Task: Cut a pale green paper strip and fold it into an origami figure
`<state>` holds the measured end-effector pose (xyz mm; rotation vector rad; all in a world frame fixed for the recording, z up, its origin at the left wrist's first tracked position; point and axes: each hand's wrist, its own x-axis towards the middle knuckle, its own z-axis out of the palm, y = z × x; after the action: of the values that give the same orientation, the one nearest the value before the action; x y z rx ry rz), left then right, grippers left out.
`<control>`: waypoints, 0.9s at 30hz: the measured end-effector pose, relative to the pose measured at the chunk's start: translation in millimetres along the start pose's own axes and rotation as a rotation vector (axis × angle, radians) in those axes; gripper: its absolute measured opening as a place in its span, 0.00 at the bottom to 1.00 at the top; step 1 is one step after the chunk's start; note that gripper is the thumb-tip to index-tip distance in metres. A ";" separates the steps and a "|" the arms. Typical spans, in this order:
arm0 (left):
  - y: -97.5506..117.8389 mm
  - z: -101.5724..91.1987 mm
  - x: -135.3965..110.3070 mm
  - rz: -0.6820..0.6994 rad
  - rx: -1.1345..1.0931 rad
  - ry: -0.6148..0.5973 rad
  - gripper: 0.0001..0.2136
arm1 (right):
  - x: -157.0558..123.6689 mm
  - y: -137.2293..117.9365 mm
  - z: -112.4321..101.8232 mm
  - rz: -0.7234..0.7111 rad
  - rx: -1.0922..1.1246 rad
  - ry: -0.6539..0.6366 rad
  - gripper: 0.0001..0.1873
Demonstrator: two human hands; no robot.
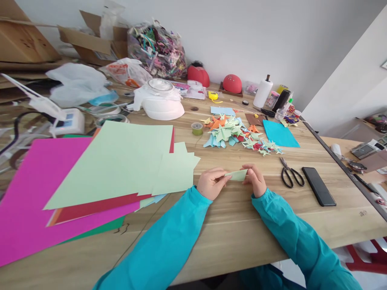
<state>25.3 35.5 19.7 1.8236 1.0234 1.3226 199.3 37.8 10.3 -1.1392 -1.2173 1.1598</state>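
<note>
A small folded piece of pale green paper (237, 175) is held between both hands just above the wooden table. My left hand (211, 183) pinches its left end, and the fingers of my right hand (254, 180) close on its right end. Beyond the hands lies a heap of folded paper stars (225, 131) in green, orange, blue and red. To the left, large pale green sheets (121, 157) overlap smaller ones (175, 171), on top of magenta paper (36, 193) and red paper (99, 206).
Black-handled scissors (290, 173) and a dark phone (318, 186) lie to the right. A turquoise sheet (280, 133) is past them. A tape roll (197, 129) stands by the heap. Along the wall are a white cap (163, 106), a stuffed plastic bag (157, 50) and a cardboard box (87, 42).
</note>
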 end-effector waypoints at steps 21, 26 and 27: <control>6.4 1.2 -0.5 -0.380 -0.163 -0.227 0.13 | 2.7 11.1 -2.0 0.225 0.127 -0.197 0.21; 4.3 1.1 0.0 -0.395 -0.174 -0.234 0.14 | 3.9 12.9 -2.9 0.264 0.183 -0.207 0.24; 4.1 0.7 0.3 -0.397 -0.178 -0.229 0.14 | 4.9 13.5 -3.8 0.252 0.164 -0.205 0.25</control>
<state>26.9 33.7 23.1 1.5016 1.0404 0.9129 202.9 43.7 -2.9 -1.0909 -1.1292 1.5695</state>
